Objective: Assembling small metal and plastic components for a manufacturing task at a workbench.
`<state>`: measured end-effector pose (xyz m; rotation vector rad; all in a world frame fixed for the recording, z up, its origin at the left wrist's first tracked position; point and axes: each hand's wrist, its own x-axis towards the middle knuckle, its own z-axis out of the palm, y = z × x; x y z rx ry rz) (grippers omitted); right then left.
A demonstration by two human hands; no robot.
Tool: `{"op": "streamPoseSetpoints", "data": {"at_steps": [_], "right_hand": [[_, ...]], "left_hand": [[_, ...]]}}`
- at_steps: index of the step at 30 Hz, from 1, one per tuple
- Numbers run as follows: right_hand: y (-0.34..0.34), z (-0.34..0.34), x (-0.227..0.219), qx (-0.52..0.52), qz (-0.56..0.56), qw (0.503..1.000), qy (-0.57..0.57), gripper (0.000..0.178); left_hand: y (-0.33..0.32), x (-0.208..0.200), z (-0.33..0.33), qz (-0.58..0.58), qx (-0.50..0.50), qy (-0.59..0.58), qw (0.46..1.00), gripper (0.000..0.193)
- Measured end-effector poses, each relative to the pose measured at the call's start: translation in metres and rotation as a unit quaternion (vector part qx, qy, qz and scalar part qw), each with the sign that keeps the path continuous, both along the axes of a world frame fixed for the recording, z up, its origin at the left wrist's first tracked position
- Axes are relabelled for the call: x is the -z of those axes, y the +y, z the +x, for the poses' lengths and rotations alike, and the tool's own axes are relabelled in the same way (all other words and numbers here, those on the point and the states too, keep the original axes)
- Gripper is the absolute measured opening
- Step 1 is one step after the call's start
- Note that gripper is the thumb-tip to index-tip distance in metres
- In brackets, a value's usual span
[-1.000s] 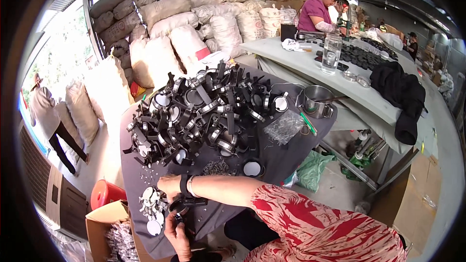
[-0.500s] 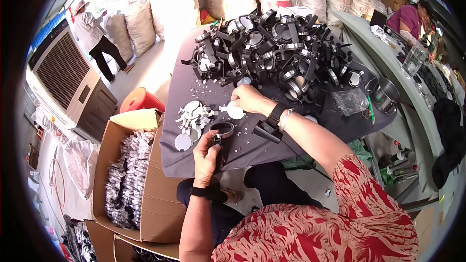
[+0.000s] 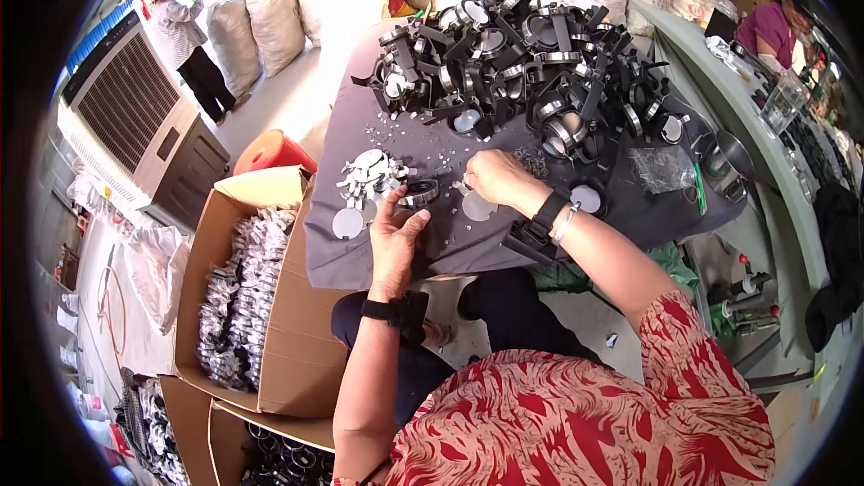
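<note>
My left hand (image 3: 396,238) is at the table's near left part, fingers and thumb closed round a black, round watch case (image 3: 420,193) with a raised rim. To its right, my right hand (image 3: 500,178) has its fingers bent together just above a pale round disc (image 3: 479,207). Whatever its fingertips hold is hidden. Left of the watch case lies a heap of pale, tabbed discs (image 3: 371,175), with a single round disc (image 3: 347,223) in front. Behind my hands rises a big pile of black watches (image 3: 531,63) with silver rims and straps.
White crumbs and a clear plastic bag (image 3: 664,169) lie on the grey-covered table (image 3: 360,261). Cardboard boxes (image 3: 301,324) of wrapped parts stand at left, near a red bucket (image 3: 273,153) and an air cooler (image 3: 135,117). Two other people are farther off.
My right hand has come nearer to me and a little right, and the pale disc has shifted with it. My left hand keeps the watch case. The view has tilted somewhat.
</note>
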<state>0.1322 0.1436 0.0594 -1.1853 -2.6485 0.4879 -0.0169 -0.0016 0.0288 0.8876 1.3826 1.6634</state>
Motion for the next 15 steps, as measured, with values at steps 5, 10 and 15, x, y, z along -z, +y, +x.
{"op": "streamPoseSetpoints", "data": {"at_steps": [5,10,15], "right_hand": [[0.001,-0.005,0.008,0.008,0.041,0.998,0.049,0.020],[-0.002,-0.046,0.029,0.038,0.025,0.998,0.045,0.014],[0.001,-0.019,0.013,0.044,-0.079,0.995,0.035,0.019]], "left_hand": [[0.009,-0.004,0.021,0.010,0.017,0.036,0.999,0.044],[-0.005,0.019,-0.004,0.051,-0.007,0.048,0.998,0.047],[0.002,0.019,0.006,0.082,0.019,0.038,0.996,0.048]]}}
